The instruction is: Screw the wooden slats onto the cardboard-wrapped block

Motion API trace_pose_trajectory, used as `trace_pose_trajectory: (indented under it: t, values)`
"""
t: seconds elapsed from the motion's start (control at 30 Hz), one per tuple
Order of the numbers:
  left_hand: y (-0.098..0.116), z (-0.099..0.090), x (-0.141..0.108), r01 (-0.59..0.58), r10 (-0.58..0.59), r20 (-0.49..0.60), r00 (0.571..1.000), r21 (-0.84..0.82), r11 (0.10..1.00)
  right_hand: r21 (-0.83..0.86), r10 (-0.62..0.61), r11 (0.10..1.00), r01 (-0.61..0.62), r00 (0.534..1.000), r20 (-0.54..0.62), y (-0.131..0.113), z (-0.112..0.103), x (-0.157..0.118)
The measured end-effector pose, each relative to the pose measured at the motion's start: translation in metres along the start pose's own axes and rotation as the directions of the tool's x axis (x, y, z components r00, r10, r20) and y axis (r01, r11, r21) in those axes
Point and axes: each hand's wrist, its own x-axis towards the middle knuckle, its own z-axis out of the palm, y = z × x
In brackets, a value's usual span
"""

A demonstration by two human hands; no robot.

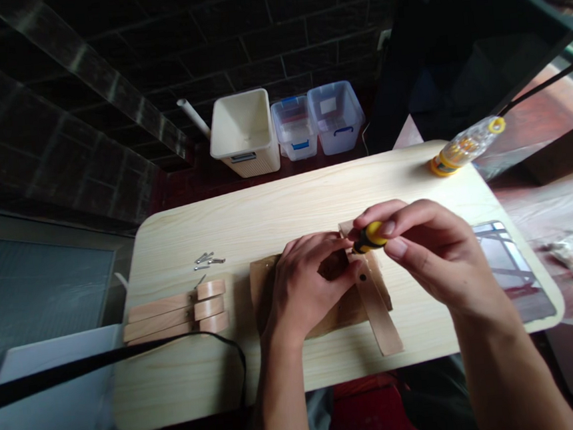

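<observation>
My right hand [430, 249] pinches the yellow and black handle of a small screwdriver [371, 236] between thumb and fingertips. The driver's tip points left and down at a flat wooden strip [380, 324]; the tip itself is hidden. A dark round hole shows in the strip below it. The strip lies across a brown, wrapped-looking block [266, 290]. Reaching over this block, my left hand [305, 280] closes thumb and index finger at the strip beside the screwdriver. Whether a screw sits between those fingertips I cannot make out.
Several loose screws [207, 259] lie at the left, above wooden pieces with rounded ends [211, 307]. A clear and yellow bit case [466, 146] stands at the far right corner. A phone or tablet [512, 269] lies on the right. A black strap [177, 338] crosses the table's left end.
</observation>
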Motion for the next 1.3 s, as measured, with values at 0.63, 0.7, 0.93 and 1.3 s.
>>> trace_pose_trajectory:
  t: [0.63,0.7,0.93,1.3]
  values:
    - [-0.0005,0.0000,0.0000,-0.003,0.003,-0.001,1.000,-0.017,1.000,0.032,0.032,0.999,-0.032,0.999,-0.003,0.0006,0.0014,-0.0018]
    - [-0.0006,-0.0002,0.0001,0.001,-0.001,0.006,1.000,-0.013,1.000,0.021,0.032,0.999,-0.032,0.999,-0.012,0.0008,0.0012,-0.0014]
    - [0.0002,-0.0009,0.0004,0.009,-0.009,0.013,1.000,-0.003,1.000,0.020,0.027,0.999,-0.027,1.000,0.004,0.0004,0.0009,-0.0006]
    - [-0.0002,-0.0011,-0.0005,0.003,-0.002,0.010,1.000,-0.005,1.000,0.000,0.012,1.000,-0.012,1.000,-0.012,0.0009,0.0012,-0.0001]
